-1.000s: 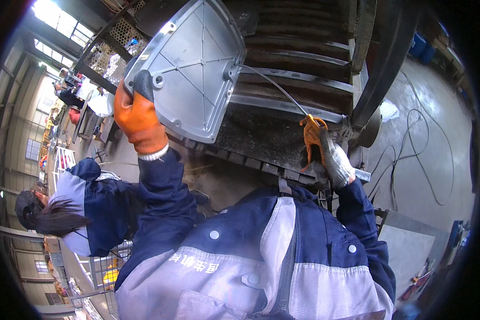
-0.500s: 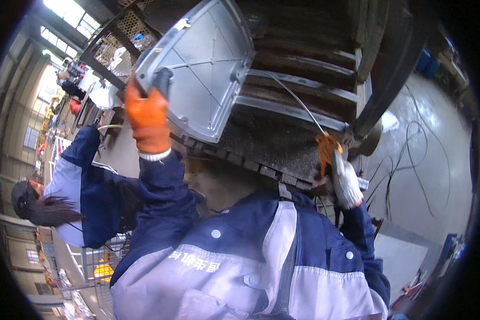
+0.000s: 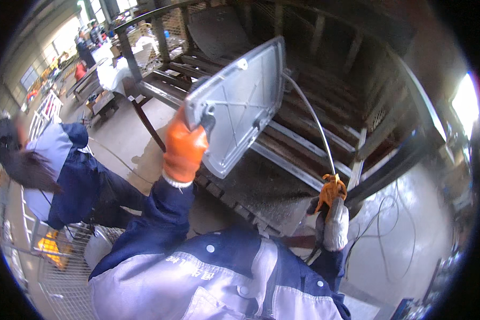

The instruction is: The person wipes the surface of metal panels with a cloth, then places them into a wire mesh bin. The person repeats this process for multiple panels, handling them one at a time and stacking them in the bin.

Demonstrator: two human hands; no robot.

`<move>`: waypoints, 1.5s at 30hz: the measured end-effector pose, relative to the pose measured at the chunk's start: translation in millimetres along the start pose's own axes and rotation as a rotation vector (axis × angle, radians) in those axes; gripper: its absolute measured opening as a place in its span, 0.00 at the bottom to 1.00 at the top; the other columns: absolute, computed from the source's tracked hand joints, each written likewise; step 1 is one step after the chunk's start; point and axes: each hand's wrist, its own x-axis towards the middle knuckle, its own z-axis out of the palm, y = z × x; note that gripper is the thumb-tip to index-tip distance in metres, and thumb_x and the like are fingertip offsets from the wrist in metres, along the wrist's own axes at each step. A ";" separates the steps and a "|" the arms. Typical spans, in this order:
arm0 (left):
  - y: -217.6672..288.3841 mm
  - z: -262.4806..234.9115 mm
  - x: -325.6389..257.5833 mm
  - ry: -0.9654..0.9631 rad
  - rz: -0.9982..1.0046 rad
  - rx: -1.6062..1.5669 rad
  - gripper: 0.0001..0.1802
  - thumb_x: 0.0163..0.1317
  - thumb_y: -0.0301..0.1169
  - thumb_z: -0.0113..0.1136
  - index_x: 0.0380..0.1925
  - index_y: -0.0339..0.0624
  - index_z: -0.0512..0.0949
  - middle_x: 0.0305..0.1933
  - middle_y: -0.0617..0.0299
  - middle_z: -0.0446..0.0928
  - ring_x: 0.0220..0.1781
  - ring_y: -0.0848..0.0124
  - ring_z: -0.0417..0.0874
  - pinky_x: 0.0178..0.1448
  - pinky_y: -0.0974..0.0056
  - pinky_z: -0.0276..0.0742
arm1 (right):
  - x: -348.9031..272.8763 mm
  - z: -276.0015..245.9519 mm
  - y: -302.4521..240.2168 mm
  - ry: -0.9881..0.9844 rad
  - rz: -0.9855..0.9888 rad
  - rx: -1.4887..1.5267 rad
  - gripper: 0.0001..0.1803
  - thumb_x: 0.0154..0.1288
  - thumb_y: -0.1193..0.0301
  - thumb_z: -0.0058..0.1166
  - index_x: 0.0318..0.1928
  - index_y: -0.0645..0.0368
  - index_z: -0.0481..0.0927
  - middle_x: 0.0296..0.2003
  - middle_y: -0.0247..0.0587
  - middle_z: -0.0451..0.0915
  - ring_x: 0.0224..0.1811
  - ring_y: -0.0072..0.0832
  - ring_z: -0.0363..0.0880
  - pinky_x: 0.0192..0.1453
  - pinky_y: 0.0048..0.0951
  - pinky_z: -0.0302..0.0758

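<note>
My left hand (image 3: 184,150), in an orange glove, is closed on the lower left edge of a grey metal cover panel (image 3: 246,101). The panel is tilted up, with its ribbed inner face showing. A grey-white glove covers my right hand (image 3: 334,224), which is wrapped round an orange-yellow air blow gun (image 3: 333,186). From the gun a long, thin, bent metal nozzle (image 3: 316,114) rises, its far end close to the panel's right edge. Whether the tip touches the panel I cannot tell.
A dark metal rack with slats (image 3: 288,154) stands behind the panel. On the right, a thin hose (image 3: 381,213) lies looped on the floor. A co-worker (image 3: 64,170) in navy and grey bends at the left, near a wire mesh cart (image 3: 72,285).
The panel and my left hand now appear further right and lower, the panel turned more sideways. My view has swung left, showing more of the rack. Both hands keep their holds.
</note>
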 end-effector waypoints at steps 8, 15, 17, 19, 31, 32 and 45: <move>-2.0 -4.3 -0.2 0.114 -0.027 -0.034 0.21 0.59 0.22 0.61 0.55 0.35 0.76 0.46 0.61 0.82 0.46 0.76 0.79 0.51 0.69 0.74 | 138.0 -28.0 21.0 -0.068 0.003 0.349 0.35 0.68 0.39 0.47 0.64 0.49 0.66 0.45 0.37 0.72 0.29 0.27 0.71 0.25 0.26 0.72; -8.7 -3.9 -11.7 0.372 0.001 0.118 0.20 0.57 0.23 0.61 0.51 0.33 0.77 0.45 0.60 0.83 0.45 0.72 0.82 0.52 0.66 0.77 | 299.9 -27.2 55.9 -0.386 -0.241 0.018 0.51 0.54 0.49 0.67 0.72 0.53 0.54 0.49 0.46 0.74 0.37 0.33 0.78 0.43 0.37 0.79; -7.8 -14.3 -25.8 0.419 0.071 0.241 0.19 0.57 0.24 0.61 0.51 0.34 0.77 0.45 0.59 0.83 0.46 0.73 0.82 0.52 0.66 0.77 | 307.1 -7.3 40.2 -0.486 -0.819 -0.378 0.44 0.61 0.54 0.62 0.71 0.55 0.55 0.41 0.43 0.77 0.32 0.32 0.79 0.37 0.34 0.79; -12.2 -12.9 -41.7 0.512 -0.055 0.178 0.19 0.59 0.25 0.60 0.52 0.34 0.76 0.45 0.59 0.82 0.46 0.74 0.81 0.51 0.67 0.76 | 318.1 19.5 23.3 -0.624 -0.971 -0.352 0.37 0.67 0.56 0.56 0.69 0.58 0.58 0.37 0.42 0.78 0.30 0.29 0.79 0.34 0.31 0.79; -55.3 -113.7 32.2 1.163 -0.204 1.436 0.29 0.53 0.27 0.57 0.59 0.41 0.75 0.29 0.56 0.80 0.28 0.69 0.79 0.35 0.65 0.76 | 510.9 301.5 -137.1 -1.836 -0.356 -0.080 0.43 0.68 0.35 0.37 0.62 0.65 0.63 0.45 0.41 0.74 0.36 0.24 0.72 0.44 0.27 0.72; -45.5 -117.0 26.7 1.287 -0.309 1.256 0.29 0.52 0.27 0.58 0.59 0.43 0.76 0.30 0.56 0.81 0.28 0.69 0.80 0.36 0.65 0.76 | 516.3 317.9 -144.7 -1.885 -0.389 -0.081 0.45 0.67 0.34 0.37 0.62 0.64 0.63 0.45 0.41 0.74 0.36 0.24 0.72 0.45 0.27 0.72; -173.9 -229.3 -187.4 1.095 -1.209 2.003 0.26 0.53 0.27 0.59 0.55 0.51 0.72 0.55 0.59 0.75 0.62 0.56 0.72 0.64 0.50 0.67 | 399.3 467.9 -147.8 -1.878 -0.489 -0.324 0.37 0.71 0.39 0.39 0.39 0.66 0.79 0.27 0.33 0.76 0.28 0.22 0.67 0.33 0.31 0.66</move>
